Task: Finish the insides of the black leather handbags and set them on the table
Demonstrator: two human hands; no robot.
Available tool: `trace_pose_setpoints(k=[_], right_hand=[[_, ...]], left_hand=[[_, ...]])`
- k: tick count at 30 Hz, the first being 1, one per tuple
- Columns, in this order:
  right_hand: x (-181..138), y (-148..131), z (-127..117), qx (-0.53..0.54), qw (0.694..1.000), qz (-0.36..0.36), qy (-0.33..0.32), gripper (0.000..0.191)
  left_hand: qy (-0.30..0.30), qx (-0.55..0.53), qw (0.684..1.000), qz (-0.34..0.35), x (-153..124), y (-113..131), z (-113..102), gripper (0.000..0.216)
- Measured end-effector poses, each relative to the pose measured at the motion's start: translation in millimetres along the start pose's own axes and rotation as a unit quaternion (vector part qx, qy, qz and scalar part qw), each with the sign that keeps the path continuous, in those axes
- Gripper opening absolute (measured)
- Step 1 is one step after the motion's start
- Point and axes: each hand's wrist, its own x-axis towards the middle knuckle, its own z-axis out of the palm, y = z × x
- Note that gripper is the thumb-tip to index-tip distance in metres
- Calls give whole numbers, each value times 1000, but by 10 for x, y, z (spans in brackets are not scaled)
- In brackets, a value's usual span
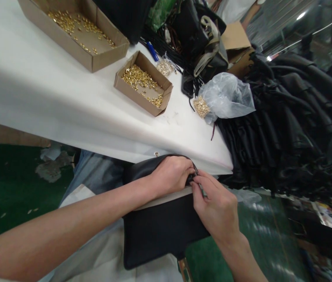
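Note:
A black leather-look bag (pixel 163 229) lies across my lap with its light-edged opening facing up. My left hand (pixel 173 174) reaches into the opening, its fingers curled round the bag's edge at the right end. At that same corner, my right hand (pixel 217 201) pinches the black edge between thumb and fingers. The two sets of fingertips nearly meet there. Any small part between them is hidden. A gold-coloured metal fitting (pixel 185 269) hangs at the bag's lower end.
On the white table (pixel 95 94) stand a large cardboard tray (pixel 89 64) and a smaller cardboard tray (pixel 138 100), both holding small gold fittings. A clear plastic bag (pixel 230 96) of gold pieces lies right, beside piled black bags (pixel 286 117). A person's arm (pixel 251 15) shows behind.

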Motion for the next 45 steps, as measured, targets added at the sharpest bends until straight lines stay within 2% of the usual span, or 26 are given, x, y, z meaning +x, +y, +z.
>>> trace_pose_setpoints(k=[9,14,18,21,26,36,45], right_hand=[[-19,71,10,23,999,18,23,12],[-21,50,-15,-3,999,30,13,12],[-81,-16,0,-58,996,69,24,15],[-98,-34,37,-59,993,98,38,13],[-61,3,105,-41,990,119,68,12],[31,119,111,-30,991,125,38,12],[34,87,131,-24,988,140,55,9]], left_hand=[[1,-38,997,72,1,-99,61,21],[22,-61,996,58,55,-85,180,22],[24,-73,996,40,158,-69,297,16],[14,-77,996,31,220,-70,345,14],[-3,-75,997,11,260,-88,334,16],[-42,-70,997,0,336,-164,381,11],[-27,-65,997,6,224,-119,398,17]])
